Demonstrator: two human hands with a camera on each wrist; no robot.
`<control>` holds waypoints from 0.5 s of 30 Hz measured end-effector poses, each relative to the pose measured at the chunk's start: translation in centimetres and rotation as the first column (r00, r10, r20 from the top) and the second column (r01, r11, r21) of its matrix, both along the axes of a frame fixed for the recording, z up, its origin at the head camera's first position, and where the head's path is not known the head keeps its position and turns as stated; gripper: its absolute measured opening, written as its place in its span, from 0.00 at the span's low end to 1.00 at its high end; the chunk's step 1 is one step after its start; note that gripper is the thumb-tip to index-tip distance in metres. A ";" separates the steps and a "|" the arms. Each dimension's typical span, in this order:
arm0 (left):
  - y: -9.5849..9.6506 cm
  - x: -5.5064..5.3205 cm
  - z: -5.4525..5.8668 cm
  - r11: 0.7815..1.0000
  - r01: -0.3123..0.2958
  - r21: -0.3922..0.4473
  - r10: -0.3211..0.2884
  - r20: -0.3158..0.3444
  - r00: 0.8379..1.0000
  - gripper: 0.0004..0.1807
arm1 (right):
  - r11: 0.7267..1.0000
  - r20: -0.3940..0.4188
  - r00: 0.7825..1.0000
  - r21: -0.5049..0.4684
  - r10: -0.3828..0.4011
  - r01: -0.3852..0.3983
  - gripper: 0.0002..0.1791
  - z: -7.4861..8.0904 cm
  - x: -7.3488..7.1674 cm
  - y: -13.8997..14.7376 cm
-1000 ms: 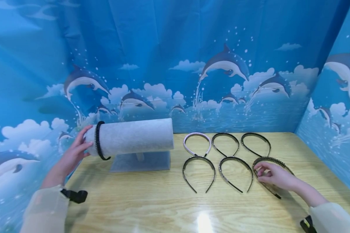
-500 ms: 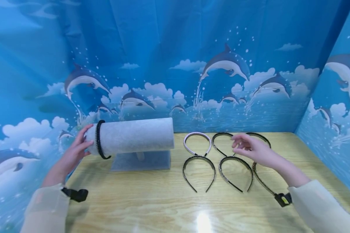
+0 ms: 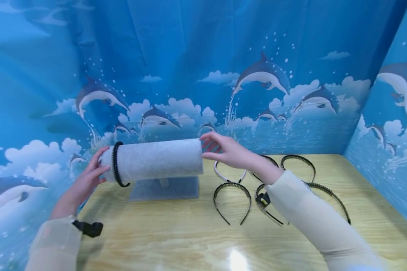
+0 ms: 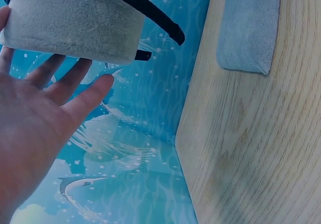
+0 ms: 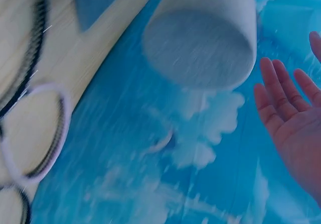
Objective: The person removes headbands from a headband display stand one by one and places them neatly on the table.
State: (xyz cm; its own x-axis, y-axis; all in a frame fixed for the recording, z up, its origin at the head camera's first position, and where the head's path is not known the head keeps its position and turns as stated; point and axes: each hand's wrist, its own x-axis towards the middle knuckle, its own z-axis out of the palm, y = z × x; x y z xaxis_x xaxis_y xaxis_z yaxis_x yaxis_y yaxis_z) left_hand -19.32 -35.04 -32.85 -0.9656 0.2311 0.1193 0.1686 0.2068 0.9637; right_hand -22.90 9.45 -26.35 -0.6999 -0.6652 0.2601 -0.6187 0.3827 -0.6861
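A grey plush roll (image 3: 159, 158) lies across a stand with a flat grey base (image 3: 166, 188). Around its left part sits a black toothed headband (image 3: 115, 163). My left hand (image 3: 86, 178) grips the roll's left end, thumb in front and index finger on top. In the left wrist view the other fingers pass behind that end. Beside the roll's right end is my right hand (image 3: 227, 150), fingers loosely bent and nothing held. The right wrist view shows this hand (image 5: 296, 118) apart from the roll's round end face (image 5: 200, 48).
On the wooden table (image 3: 149, 237), right of the stand, several headbands lie in two rows. They include a lilac one (image 3: 220, 173), black ones (image 3: 232, 184) and a larger dark one (image 3: 332, 192), partly behind my right arm. A dolphin-print curtain (image 3: 190, 75) borders the table.
My right hand has left the front-right headband and swept left over the rows to the roll's right end. The front-right headband has become uncovered on its right side. My left hand stays put.
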 end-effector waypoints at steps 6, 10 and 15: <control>0.1 0.0 -0.1 1.000 0.003 0.002 -0.003 -0.013 1.000 0.30 | 0.995 -0.038 0.997 -0.063 0.074 -0.077 0.25 0.9 -0.9 -5.0; 0.2 0.1 -0.2 1.000 -0.003 -0.019 0.003 -0.004 1.000 0.30 | 0.993 -0.048 0.995 -0.080 0.084 -0.088 0.25 0.9 -1.6 -8.0; 0.2 0.1 0.1 1.000 -0.009 -0.007 0.009 0.000 1.000 0.30 | 0.996 -0.047 0.997 -0.060 0.065 -0.068 0.28 0.5 -2.4 -11.3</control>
